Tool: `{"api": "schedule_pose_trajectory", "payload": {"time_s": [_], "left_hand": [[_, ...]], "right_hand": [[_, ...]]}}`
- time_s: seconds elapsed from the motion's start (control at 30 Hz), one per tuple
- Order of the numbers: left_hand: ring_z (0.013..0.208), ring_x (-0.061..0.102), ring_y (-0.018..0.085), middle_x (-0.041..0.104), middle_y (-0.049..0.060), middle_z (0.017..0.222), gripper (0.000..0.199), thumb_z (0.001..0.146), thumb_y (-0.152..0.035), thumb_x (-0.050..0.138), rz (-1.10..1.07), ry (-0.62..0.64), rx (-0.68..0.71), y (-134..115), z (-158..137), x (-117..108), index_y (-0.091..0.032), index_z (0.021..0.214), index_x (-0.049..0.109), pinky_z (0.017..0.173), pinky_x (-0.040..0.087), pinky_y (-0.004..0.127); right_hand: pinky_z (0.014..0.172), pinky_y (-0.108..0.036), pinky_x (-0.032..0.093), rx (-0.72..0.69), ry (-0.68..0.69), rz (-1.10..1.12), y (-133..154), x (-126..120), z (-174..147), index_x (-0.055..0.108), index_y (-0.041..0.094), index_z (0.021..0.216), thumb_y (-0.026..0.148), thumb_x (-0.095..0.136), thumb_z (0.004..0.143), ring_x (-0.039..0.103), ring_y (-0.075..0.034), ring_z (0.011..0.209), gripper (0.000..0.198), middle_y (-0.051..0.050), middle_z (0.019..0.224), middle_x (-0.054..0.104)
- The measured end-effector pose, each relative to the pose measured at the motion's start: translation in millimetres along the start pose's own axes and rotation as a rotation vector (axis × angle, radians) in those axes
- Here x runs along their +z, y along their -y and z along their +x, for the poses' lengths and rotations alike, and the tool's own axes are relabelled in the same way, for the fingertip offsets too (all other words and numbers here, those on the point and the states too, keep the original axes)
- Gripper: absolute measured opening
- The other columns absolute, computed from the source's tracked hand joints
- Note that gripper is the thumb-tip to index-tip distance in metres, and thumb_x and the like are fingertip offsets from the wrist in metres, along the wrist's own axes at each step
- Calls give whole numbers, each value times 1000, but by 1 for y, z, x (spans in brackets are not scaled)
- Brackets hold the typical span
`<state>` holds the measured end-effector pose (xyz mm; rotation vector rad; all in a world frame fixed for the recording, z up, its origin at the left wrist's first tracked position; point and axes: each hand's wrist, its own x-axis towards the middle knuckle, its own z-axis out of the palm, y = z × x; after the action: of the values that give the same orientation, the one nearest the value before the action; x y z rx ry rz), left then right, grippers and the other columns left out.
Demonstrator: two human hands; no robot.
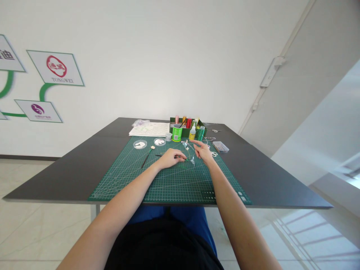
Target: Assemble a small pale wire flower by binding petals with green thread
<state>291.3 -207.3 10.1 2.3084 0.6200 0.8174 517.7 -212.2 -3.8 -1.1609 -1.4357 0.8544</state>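
Observation:
Over the middle of the green cutting mat (174,183), my left hand (171,158) lies low with its fingers pinched. They hold the green end of a small craft piece, which has a pale bluish, petal-like tip (192,161) to the right. My right hand (202,152) is just right of it, index finger stretched to the left and the other fingers partly bent. Nothing shows in that hand. Beyond the hands lie small pale and bluish craft bits (186,143). White-handled scissors (214,154) are partly hidden beside my right wrist.
Behind stand a green can (177,133), a glue bottle (192,132), a green thread spool (201,133) and a dark green box (184,132) of spools. Left are shallow dishes (140,144), a thin dark stick (146,159) and white sheets (150,129). A clear case (221,147) lies right.

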Motion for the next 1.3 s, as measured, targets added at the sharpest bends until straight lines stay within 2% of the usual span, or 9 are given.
{"api": "schedule_pose_trajectory", "payload": {"time_s": [0.2,0.4,0.7,1.0,1.17,1.3], "left_hand": [[67,63,13,76,5,85,11,82,-19,71,-83,-29,-14,0,0,0,-16,90,79,66,47,24],[52,57,9,75,5,75,17,81,-26,73,-227,-49,-79,8,3,1,-13,93,77,56,45,21],[53,60,10,77,8,79,26,80,-33,76,-392,-83,-86,12,3,-2,-13,95,77,56,48,23],[61,65,13,77,11,83,36,74,-38,80,-567,-130,-119,6,3,-6,-10,96,74,57,50,25],[50,55,7,76,9,82,41,71,-39,82,-662,-202,-133,3,3,-10,-11,99,72,46,39,19],[48,52,5,73,6,79,45,70,-37,83,-727,-246,-108,5,5,-11,-11,105,72,41,30,16]], "right_hand": [[39,-25,27,54,-3,-113,-12,-3,6,66,14,125,40,59,85,34,-11,32,48,8,37,43],[43,-26,33,155,-87,-239,-21,-6,10,68,16,120,30,52,87,39,-14,35,40,7,38,43],[41,-25,32,214,-193,-251,-40,-15,15,73,18,107,24,58,83,41,-13,33,30,8,36,44],[42,-25,35,285,-247,-355,-27,-13,8,73,16,111,19,52,85,43,-14,34,33,6,36,48],[44,-25,37,305,-242,-412,-20,-12,5,73,16,114,17,49,88,45,-15,36,35,4,37,50],[46,-24,38,313,-228,-441,-15,-10,4,74,16,113,17,49,89,46,-14,36,35,5,37,49]]}}
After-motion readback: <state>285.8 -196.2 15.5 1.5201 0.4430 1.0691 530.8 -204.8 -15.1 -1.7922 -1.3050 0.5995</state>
